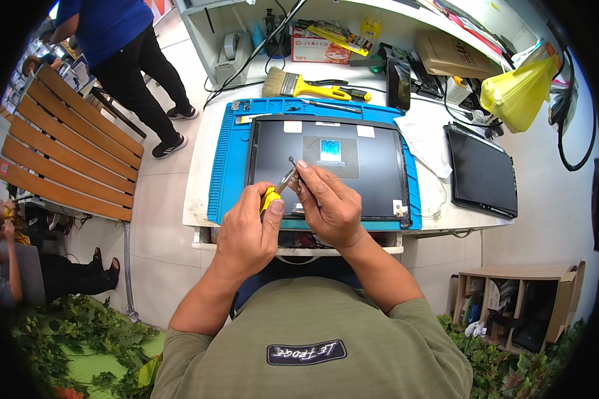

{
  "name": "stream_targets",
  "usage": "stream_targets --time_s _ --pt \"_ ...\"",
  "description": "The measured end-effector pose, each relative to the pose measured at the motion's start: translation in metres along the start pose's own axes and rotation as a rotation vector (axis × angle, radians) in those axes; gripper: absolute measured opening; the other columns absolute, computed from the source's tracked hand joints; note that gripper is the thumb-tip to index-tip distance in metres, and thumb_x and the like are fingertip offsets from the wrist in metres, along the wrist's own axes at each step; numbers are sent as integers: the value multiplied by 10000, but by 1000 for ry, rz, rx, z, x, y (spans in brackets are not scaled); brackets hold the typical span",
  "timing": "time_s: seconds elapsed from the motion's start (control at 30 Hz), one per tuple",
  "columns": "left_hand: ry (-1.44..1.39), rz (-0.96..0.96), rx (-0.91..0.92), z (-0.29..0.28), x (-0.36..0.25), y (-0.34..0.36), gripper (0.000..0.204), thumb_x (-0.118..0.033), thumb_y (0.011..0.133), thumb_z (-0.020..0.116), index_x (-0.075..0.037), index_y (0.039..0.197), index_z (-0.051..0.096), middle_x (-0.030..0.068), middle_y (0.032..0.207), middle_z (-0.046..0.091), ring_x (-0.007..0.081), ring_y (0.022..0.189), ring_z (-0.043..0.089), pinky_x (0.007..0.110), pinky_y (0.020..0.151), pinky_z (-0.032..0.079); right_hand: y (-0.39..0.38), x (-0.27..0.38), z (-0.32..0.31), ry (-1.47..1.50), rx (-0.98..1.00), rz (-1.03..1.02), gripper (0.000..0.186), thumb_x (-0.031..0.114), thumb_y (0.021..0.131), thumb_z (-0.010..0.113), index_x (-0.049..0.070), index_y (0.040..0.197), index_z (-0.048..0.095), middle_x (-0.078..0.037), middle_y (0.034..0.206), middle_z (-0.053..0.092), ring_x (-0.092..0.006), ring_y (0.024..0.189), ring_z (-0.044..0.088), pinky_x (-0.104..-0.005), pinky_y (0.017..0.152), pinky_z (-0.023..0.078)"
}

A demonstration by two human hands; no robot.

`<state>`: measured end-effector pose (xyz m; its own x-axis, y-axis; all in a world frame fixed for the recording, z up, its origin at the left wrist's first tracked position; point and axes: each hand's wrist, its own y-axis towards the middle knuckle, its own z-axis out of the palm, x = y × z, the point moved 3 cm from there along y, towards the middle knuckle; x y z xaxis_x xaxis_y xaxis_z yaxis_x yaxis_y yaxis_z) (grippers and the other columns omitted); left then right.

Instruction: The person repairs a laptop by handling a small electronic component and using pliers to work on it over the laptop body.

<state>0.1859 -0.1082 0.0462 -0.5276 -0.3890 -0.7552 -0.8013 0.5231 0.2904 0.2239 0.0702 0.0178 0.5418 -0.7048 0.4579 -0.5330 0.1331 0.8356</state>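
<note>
My left hand [247, 229] is closed around the yellow handles of a pair of pliers [270, 198], whose metal jaws point up and to the right. My right hand [334, 207] pinches a small metal piece [292, 161], which looks like a laptop hinge, with a thin dark end sticking up past the fingertips. The jaws meet the piece at the right fingers; the exact contact is hidden. Below both hands lies a dark laptop screen panel [273, 147] with white stickers and a square label, on a blue work mat [223, 174].
Behind the panel lie a yellow-handled brush [316, 89] and a slim tool [329, 106]. A phone [399, 84] leans near the shelf. Another dark screen [482, 171] rests at the right, under a yellow bag [520, 93]. A person stands beyond the desk's left, near a slatted wooden bench [73, 146].
</note>
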Motion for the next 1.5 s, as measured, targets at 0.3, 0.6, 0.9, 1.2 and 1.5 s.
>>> stream_targets --time_s 0.3,0.6,0.9,1.2,1.5 --pt "1 49 -4 5 1 1 397 -325 1162 548 50 1267 618 214 989 691 371 829 685 442 756 535 -1 -4 -2 -62 -46 -47 399 -89 901 781 -58 1295 728 -208 1093 781 -317 855 792 -358 689 643" --pt "4 53 5 4 4 2 392 -327 1160 554 47 1254 627 201 967 689 362 816 683 428 743 534 -3 -6 0 28 -37 55 275 -60 978 764 -75 1252 753 -207 1038 800 -280 893 819 -342 771 666" --pt "-11 46 28 5 11 3 381 -309 1167 537 49 1253 633 183 939 684 330 808 671 408 750 527 -7 -9 3 292 2 297 230 -15 1015 734 -21 1244 756 -162 1021 804 -220 830 812 -314 685 653" --pt "213 -130 -98 -30 40 10 371 -335 1109 640 -23 1308 656 210 1188 704 402 1081 686 486 905 538 -17 -26 0 482 -3 756 205 83 1077 710 -52 1227 749 -124 972 786 -163 817 800 -292 674 646" --pt "686 77 -233 -38 106 27 465 -369 1008 795 -26 1312 716 170 1230 715 339 1171 674 451 992 548 -8 -34 4 956 -11 995 225 173 1098 705 -11 1185 610 -169 1053 788 -212 873 799 -339 726 675"
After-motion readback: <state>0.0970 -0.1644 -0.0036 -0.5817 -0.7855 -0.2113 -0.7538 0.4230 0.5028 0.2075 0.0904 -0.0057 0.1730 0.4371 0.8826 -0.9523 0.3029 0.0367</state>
